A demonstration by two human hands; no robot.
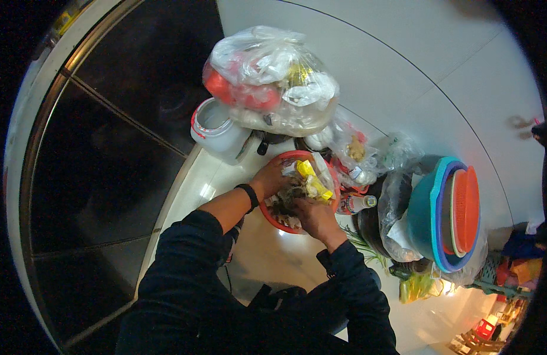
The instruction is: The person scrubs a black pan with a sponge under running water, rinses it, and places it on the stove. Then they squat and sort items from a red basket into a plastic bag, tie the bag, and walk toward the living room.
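Below me on the floor is a red plastic basin (pixel 293 154), filled with mixed scraps and wrappers. Both of my hands reach down into it. My left hand (pixel 272 179), with a black band at the wrist, rests in the scraps by the left rim. Closer to me and further right, my right hand (pixel 317 218) has its fingers in the dark, fibrous scraps (pixel 293 195). The fingertips of both hands are hidden, so any hold on something is unclear. A crumpled yellow wrapper (pixel 315 182) lies on top, beside a pale plastic sheet (pixel 325 172).
A bulging clear plastic bag (pixel 273 80) stands beyond the basin, next to an open white plastic jar (pixel 224 137). To the right are a bottle (pixel 356 203), green leaves (pixel 366 246) and stacked basins (pixel 422 217) with an orange colander (pixel 469 213). Dark panels (pixel 100 168) line the left.
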